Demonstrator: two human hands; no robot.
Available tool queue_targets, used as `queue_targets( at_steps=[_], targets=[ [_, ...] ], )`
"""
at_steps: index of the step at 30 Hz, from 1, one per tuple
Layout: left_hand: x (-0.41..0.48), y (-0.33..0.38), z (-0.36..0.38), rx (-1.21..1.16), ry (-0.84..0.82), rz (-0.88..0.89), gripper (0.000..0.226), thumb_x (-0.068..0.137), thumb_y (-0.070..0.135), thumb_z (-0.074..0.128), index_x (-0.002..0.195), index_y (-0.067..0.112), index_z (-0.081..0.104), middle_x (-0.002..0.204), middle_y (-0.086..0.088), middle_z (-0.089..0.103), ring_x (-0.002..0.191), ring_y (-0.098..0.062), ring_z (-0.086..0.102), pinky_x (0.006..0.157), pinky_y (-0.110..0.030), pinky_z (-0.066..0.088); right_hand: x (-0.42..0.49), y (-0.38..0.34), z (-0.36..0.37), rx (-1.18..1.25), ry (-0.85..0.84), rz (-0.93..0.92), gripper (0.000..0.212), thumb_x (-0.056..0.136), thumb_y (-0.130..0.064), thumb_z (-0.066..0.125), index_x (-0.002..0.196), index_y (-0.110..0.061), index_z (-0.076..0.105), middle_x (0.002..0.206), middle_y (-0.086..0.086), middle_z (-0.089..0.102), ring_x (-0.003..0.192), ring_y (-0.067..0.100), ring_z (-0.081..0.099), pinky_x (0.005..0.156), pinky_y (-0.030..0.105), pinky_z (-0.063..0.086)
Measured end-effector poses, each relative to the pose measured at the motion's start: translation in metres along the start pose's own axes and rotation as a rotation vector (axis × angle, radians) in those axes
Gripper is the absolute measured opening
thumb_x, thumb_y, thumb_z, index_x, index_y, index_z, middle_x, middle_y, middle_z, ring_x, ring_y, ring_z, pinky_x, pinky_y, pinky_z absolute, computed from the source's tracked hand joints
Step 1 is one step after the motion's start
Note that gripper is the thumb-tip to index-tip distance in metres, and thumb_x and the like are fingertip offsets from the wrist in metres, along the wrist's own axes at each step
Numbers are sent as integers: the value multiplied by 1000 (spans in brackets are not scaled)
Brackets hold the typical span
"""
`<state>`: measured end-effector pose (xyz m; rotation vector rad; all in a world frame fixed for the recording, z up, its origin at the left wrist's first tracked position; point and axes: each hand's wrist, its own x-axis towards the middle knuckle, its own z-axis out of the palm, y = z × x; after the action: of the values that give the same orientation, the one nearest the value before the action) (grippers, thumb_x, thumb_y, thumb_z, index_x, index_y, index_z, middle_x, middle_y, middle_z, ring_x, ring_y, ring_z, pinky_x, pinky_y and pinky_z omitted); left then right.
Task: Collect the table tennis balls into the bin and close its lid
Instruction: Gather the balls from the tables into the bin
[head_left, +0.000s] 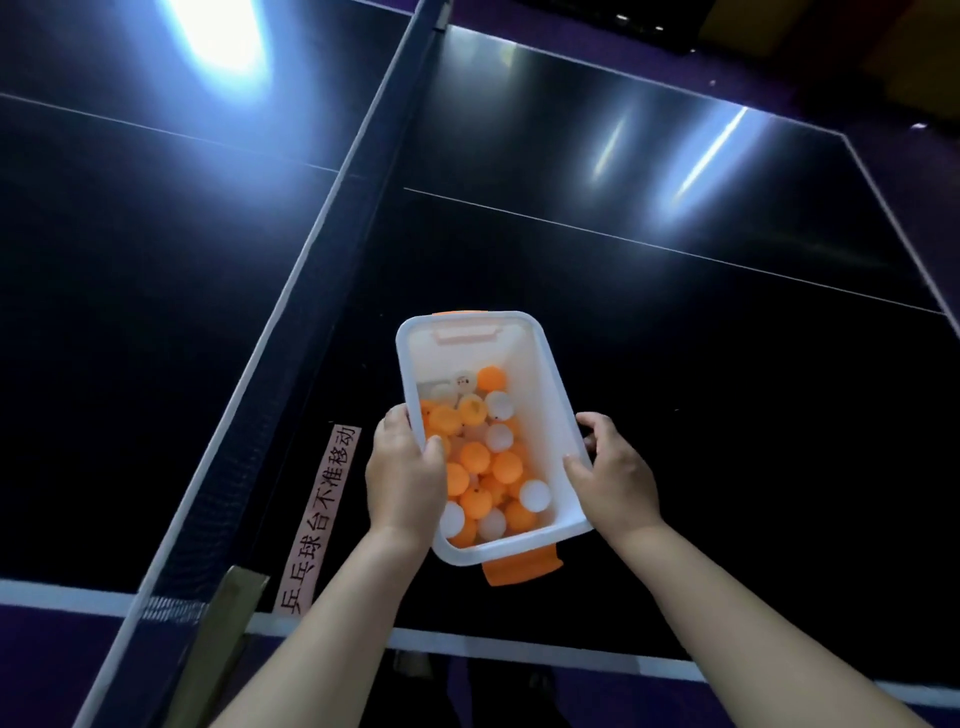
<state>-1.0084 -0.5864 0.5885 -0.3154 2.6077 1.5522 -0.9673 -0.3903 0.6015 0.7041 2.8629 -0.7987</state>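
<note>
Here, bin (540, 395) long axis pointing away, left hand (402, 467), right hand (615, 478), fingers (435, 448) grasping its sides.

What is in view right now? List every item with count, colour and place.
bin: one, white, open-topped, right of the net; resting or lifted, cannot tell
table tennis balls: many, orange and white, piled inside the bin
latches: two, orange, one on each end of the bin
lid: none in view
table: one, dark with white lines, under everything
net: one, dark with a white top band, left of the bin
label strip: one, pink with dark characters, on the table beside the net
left hand: grips the bin's left rim
right hand: grips the bin's right rim
</note>
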Motion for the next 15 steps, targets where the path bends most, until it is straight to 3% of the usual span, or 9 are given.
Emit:
queue_targets(
  at_steps=[6, 9, 12, 15],
  targets=[
    [-21, 18, -1, -159, -9, 22, 15, 87, 16, 56, 97, 26, 55, 94, 7, 59, 80, -5, 57, 66, -25, 51, -16, 8, -22, 19, 43, 25, 38, 85, -24, 57, 122, -22, 49, 88, -6, 56, 79, 16, 56, 65, 28, 40],
    [-31, 24, 4, -167, -8, 46, 13, 86, 17, 58, 93, 27, 55, 91, 7, 60, 80, -6, 59, 67, -28, 53, -24, 16, -33, 30, 59, 27, 33, 86, -26, 57, 118, -22, 51, 77, -10, 52, 69, 11, 54, 57, 27, 38],
    [-45, 27, 8, -160, 7, 62, 10, 85, 17, 60, 91, 25, 55, 87, 6, 61, 79, -8, 60, 65, -28, 52, -33, 25, -44, 37, 73, 21, 28, 87, -27, 56, 114, -22, 52, 73, -10, 51, 65, 6, 52, 53, 21, 38],
    [-64, 31, 11, -173, 29, 62, 10, 86, 17, 61, 93, 22, 56, 86, 6, 61, 76, -7, 60, 58, -19, 46, -42, 33, -52, 41, 88, -3, 26, 87, -27, 56, 112, -21, 53, 73, -10, 54, 67, 11, 55, 53, 23, 38]
  ],
)
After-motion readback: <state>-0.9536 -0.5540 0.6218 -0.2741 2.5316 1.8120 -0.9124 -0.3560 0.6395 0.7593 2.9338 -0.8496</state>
